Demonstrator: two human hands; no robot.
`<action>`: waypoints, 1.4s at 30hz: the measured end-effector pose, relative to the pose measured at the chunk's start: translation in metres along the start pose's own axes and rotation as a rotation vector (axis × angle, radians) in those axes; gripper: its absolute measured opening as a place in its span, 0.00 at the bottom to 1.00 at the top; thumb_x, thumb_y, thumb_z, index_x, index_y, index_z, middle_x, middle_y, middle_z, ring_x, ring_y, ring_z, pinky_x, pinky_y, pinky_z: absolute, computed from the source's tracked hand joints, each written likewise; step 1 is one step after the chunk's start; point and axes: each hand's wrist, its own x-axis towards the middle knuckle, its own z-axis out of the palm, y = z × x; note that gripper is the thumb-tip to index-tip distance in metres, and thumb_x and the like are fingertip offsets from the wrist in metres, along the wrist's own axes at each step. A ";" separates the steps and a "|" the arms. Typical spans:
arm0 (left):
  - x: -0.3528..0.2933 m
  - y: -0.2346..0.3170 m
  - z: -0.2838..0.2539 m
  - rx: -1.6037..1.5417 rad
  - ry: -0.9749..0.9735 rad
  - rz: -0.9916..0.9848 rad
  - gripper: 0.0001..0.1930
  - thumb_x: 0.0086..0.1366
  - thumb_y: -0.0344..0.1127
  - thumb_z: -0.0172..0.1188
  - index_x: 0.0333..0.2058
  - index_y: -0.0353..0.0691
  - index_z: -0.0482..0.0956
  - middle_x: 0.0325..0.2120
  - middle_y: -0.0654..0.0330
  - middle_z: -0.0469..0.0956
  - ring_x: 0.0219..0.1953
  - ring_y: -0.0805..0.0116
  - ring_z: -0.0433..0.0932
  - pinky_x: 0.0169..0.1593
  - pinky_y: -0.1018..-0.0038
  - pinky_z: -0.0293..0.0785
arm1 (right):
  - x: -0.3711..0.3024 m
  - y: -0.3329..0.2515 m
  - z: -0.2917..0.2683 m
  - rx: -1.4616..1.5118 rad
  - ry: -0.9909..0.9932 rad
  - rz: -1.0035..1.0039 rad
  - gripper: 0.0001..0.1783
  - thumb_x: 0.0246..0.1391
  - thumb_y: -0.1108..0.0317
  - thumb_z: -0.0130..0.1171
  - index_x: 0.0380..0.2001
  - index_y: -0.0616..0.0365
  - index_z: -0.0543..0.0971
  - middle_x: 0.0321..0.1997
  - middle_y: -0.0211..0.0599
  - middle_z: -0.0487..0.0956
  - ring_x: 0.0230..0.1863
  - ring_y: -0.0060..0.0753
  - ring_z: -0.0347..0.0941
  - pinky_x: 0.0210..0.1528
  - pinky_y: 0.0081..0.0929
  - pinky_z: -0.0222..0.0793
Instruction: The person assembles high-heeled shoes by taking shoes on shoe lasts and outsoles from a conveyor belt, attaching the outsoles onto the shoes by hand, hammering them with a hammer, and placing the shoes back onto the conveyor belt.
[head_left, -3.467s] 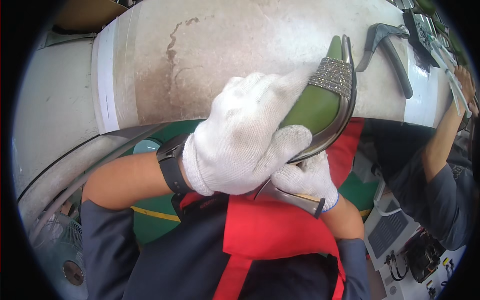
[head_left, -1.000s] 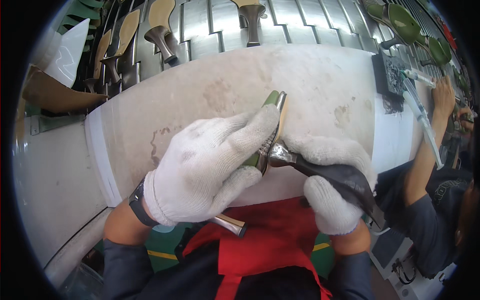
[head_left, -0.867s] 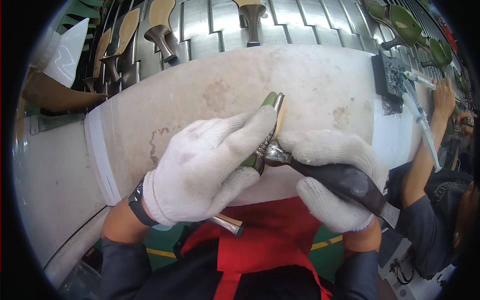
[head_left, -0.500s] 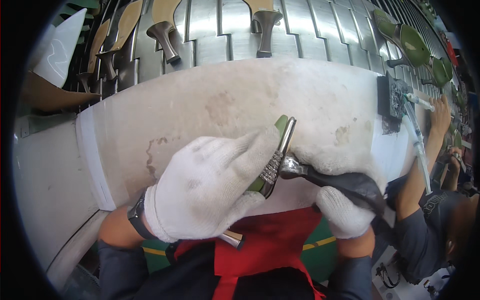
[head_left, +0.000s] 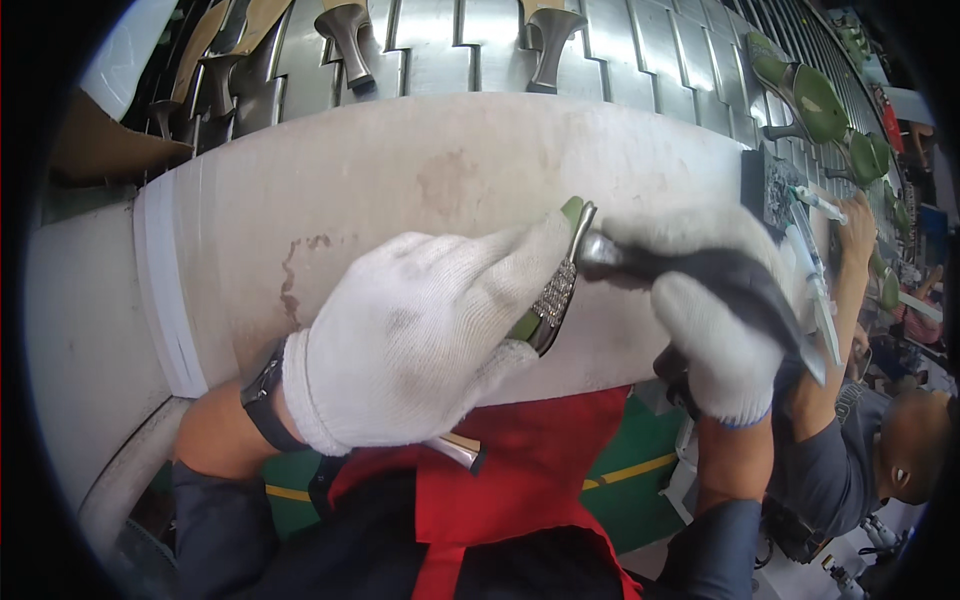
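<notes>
My left hand (head_left: 410, 340), in a white knit glove, is closed around a high-heeled shoe with a green insole, a silvery metallic edge and a band of sparkling stones (head_left: 553, 295). Its metallic heel (head_left: 458, 450) sticks out below my wrist. My right hand (head_left: 725, 330), gloved alike, grips a dark hammer (head_left: 690, 265) with a rounded metal face and a tapered far end. That face lies right beside the shoe's metallic edge; whether they touch I cannot tell. Glove fingers hide much of the shoe.
Under my hands is a stained pale worktop (head_left: 380, 180). Beyond it runs a slatted metal conveyor (head_left: 420, 50) carrying heeled shoe parts (head_left: 550, 45) and green-soled shoes (head_left: 815, 100). Syringes (head_left: 815, 250) rest near a dark block (head_left: 765, 190) at right, close to a co-worker's arm (head_left: 845, 270).
The hammer has turned in my right hand, baring its tapered end, and its face sits nearer the shoe's upper edge. My left hand keeps its hold. The whole view has shifted slightly.
</notes>
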 end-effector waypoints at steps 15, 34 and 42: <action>-0.009 -0.007 0.007 -0.100 0.069 -0.030 0.29 0.70 0.28 0.63 0.69 0.29 0.74 0.45 0.42 0.86 0.44 0.39 0.86 0.51 0.54 0.81 | -0.046 -0.028 0.039 -0.625 -0.053 -0.440 0.19 0.46 0.76 0.74 0.45 0.60 0.86 0.49 0.54 0.89 0.55 0.52 0.88 0.62 0.41 0.80; -0.009 -0.007 0.009 -0.156 0.086 -0.146 0.20 0.77 0.35 0.59 0.61 0.28 0.79 0.39 0.38 0.86 0.42 0.40 0.89 0.45 0.59 0.83 | -0.086 0.043 0.137 -0.301 0.435 -0.640 0.25 0.54 0.81 0.70 0.56 0.68 0.77 0.53 0.64 0.85 0.54 0.63 0.86 0.62 0.55 0.81; -0.015 -0.004 -0.003 -0.155 0.058 -0.168 0.19 0.78 0.36 0.58 0.60 0.28 0.81 0.42 0.39 0.87 0.46 0.45 0.89 0.51 0.62 0.82 | -0.093 0.020 0.126 -0.133 0.171 -0.420 0.25 0.48 0.82 0.75 0.51 0.64 0.83 0.51 0.55 0.88 0.54 0.54 0.88 0.59 0.42 0.82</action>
